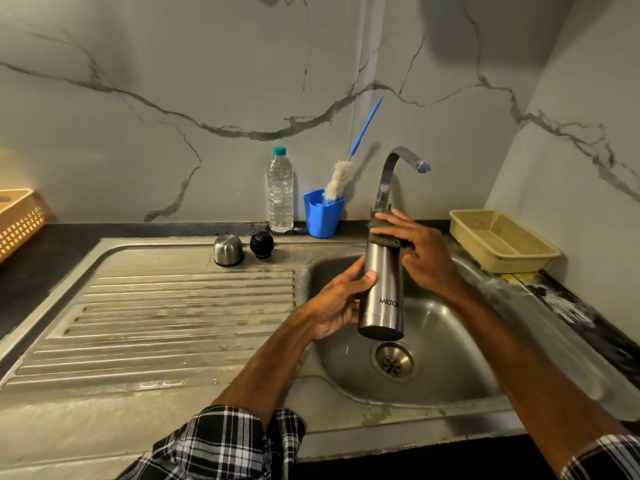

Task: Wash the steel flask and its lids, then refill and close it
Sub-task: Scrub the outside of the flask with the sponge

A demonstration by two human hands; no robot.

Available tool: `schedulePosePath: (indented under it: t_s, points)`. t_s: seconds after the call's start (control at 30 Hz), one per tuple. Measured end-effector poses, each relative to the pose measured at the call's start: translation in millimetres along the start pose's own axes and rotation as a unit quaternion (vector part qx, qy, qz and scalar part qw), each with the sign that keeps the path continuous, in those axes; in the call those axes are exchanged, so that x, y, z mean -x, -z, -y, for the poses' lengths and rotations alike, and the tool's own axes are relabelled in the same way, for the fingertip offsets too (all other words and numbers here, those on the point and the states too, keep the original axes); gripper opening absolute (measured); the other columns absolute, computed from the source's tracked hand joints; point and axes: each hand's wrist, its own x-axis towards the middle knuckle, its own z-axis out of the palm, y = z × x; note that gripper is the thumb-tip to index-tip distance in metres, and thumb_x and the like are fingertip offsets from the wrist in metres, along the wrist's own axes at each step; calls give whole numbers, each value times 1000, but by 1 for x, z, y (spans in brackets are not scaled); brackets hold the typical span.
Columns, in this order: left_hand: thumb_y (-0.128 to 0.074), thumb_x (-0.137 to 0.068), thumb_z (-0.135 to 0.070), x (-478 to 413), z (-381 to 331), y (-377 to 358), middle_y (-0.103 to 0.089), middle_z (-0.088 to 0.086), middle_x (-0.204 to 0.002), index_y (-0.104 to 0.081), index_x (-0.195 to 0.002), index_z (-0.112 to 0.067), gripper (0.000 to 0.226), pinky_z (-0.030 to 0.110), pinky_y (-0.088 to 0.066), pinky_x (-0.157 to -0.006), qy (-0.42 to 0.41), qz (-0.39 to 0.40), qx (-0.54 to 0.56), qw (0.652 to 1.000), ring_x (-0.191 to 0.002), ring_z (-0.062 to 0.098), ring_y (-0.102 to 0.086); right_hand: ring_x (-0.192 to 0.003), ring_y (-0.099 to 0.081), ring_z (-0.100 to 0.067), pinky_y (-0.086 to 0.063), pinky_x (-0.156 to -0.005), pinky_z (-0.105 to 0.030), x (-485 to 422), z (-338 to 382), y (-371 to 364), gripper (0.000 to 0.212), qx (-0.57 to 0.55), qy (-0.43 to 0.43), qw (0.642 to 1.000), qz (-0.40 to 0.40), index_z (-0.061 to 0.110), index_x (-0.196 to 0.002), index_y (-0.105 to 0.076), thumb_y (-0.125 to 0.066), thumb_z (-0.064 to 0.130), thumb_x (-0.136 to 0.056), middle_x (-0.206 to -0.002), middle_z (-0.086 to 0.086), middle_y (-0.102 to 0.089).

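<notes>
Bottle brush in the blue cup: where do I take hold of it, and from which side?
Take the bottle brush by its thin blue handle, above the bristles. It stands bristles-down in the blue cup, handle leaning up and right. Come from the front and above: the tap stands close on its right.

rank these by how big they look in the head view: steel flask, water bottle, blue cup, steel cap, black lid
1. steel flask, though it is nearest the camera
2. water bottle
3. blue cup
4. steel cap
5. black lid, only slightly smaller than the cap
</notes>
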Motion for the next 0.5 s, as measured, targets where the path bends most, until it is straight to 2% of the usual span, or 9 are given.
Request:
schedulePosePath:
  t_s: [0.1, 0.2, 0.27, 0.37, 0.5]
  points:
    - [-66, -96, -34, 2, 0, 1, -48, 20, -149, -31, -156, -41, 70, 63, -45, -107, 11, 30, 19, 999, -136, 41, -51, -141, -40, -15, -29, -121, -36, -6, -5, 7, 70, -45, -49, 997, -49, 18, -133, -63, -45, -21, -78, -147, -1, -53]
    - [-64, -97, -31, 3, -2, 2, -50, 20, -148, -33, -156, -35, 68, 59, -47, -107, -3, 36, 42, 998, -132, 37, -55, -138, -44, -16, -39, -116, -42, -9, -7, 6, 72, -98, -112, 986, -69, 23, -142, -54, -44, -19, -85, -148, -3, -50]
    - [-63, -97, -29, 4, -4, 4, -54, 18, -145, -36, -155, -31, 64, 57, -47, -108, -23, 29, 58, 998, -127, 33, -58, -137, -44, -16, -41, -114, -42, -3, -5, 2, 70, -122, -131, 981, -67, 27, -148, -46, -47, -14, -91, -151, -5, -47]
    - [-65, -96, -30, 5, -7, 4, -56, 19, -144, -40, -153, -22, 63, 61, -40, -113, -38, -1, 81, 996, -131, 35, -55, -139, -42, -15, -40, -114, -41, 13, 3, -7, 71, -124, -122, 983, -64, 29, -150, -41, -52, -10, -92, -152, -6, -46]
    - [-74, -90, -35, 6, -13, 8, -55, 26, -143, -45, -148, -3, 72, 47, -54, -102, -44, -45, 122, 991, -123, 33, -62, -140, -43, -14, -38, -115, -39, 33, 17, -21, 73, -125, -81, 986, -73, 28, -148, -46, -53, -13, -88, -152, -1, -47]
